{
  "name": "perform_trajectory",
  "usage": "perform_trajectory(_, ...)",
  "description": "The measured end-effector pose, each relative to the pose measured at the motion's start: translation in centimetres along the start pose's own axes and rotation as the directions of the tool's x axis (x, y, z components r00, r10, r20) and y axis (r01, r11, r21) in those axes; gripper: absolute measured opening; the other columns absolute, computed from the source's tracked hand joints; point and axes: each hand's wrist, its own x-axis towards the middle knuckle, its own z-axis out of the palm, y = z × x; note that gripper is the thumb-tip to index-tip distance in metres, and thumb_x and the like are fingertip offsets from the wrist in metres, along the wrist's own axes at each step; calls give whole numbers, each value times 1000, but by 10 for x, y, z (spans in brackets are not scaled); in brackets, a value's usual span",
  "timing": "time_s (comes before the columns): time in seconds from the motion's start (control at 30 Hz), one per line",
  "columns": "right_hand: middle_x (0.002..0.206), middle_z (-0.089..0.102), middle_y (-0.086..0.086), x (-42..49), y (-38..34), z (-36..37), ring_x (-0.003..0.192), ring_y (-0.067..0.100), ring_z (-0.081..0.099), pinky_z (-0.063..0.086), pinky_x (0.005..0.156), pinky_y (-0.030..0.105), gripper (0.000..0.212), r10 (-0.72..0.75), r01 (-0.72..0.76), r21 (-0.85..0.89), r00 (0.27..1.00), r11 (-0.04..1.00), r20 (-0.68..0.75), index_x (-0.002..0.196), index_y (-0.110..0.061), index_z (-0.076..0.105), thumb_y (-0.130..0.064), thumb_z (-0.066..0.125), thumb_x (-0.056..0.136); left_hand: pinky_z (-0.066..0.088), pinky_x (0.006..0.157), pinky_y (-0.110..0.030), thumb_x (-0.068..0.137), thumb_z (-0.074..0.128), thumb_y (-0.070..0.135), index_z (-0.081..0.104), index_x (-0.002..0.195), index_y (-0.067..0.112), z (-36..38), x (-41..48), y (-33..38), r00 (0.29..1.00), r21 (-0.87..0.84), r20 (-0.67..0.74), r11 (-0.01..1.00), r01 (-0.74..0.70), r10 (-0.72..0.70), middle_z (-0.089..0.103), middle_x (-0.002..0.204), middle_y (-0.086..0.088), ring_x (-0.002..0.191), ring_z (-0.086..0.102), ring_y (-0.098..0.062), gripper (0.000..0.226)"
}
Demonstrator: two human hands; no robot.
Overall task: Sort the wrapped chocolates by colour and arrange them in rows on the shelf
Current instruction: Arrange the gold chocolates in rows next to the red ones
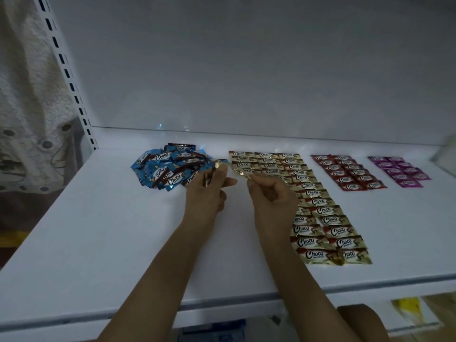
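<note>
both hands meet over the middle of the white shelf [98,230] and share one gold chocolate [234,170], held just above the surface between the blue heap and the gold rows. the left hand [209,191] pinches the wrapper's left end between thumb and forefinger, with the other fingers curled loosely below; something small and brownish shows against its fingers (too blurred to name). the right hand [271,196] pinches the right end, its fingers folded in toward the palm. the wrapper stretches between the two pinches, tilted slightly down to the right.

the blue heap [170,169] lies unsorted to the left, its wrappers overlapping at all angles. just right of the hands, the gold rows [330,219] run from the back of the shelf toward the front edge, three across at the far end and two across nearer the person, partly hidden by the right wrist. further right, apart from them, sits the red block [345,174], two across. beyond that lies the purple block [399,171], also two across.

a slotted white upright [66,77] rises at the shelf's left rear corner.
</note>
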Motion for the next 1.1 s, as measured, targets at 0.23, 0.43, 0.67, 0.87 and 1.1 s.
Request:
perform_trajectory(0.23, 99, 65, 4, 0, 7, 1, 96, 11, 64, 53, 78, 22, 17, -161, 167, -71, 984, 983, 80, 87, -11, 70, 2, 66, 78, 28, 43, -20, 92, 63, 16, 64, 92, 16, -1, -2, 1, 999, 16, 15, 999, -32, 32, 72, 77, 4, 43, 36, -7, 1)
perform_trajectory(0.43, 97, 66, -2, -2, 3, 1, 92, 4, 63, 51, 74, 16, 15, -196, 207, -82, 972, 975, 129, 88, -11, 67, 1, 63, 81, 27, 44, -22, 87, 69, 18, 65, 87, 16, -1, -3, 1, 999, -13, 6, 998, -53, 53, 44, 61, -2, 47, 34, -10, 4)
perform_trajectory(0.67, 87, 70, -4, -6, -3, 5, 77, 18, 68, 54, 64, 29, 12, 14, -34, 94, 977, 995, 212, 96, -18, 64, -21, 55, 88, 28, 40, -18, 91, 64, 14, 65, 87, 16, -4, 1, -1, 998, -63, 17, 996, -64, 65, 56, 65, 0, 44, 36, -7, 4)
perform_trajectory(0.87, 77, 67, 9, -5, -4, 5, 64, 25, 67, 55, 59, 27, 23, 47, -70, 106, 979, 992, 198, 83, -17, 60, 6, 64, 84, 27, 38, -18, 93, 62, 20, 59, 86, 11, 2, -2, 0, 995, -12, 28, 995, -96, 96, 51, 54, 6, 40, 34, -7, 12)
perform_trajectory(1.1, 81, 67, 12, -4, -4, 4, 64, 23, 65, 55, 59, 36, 4, 58, -72, 92, 987, 993, 152, 88, -12, 60, -10, 63, 88, 26, 36, -18, 92, 61, 12, 62, 86, 11, 2, -7, 4, 989, 70, 93, 990, -122, 116, 49, 50, 6, 37, 32, -7, 6)
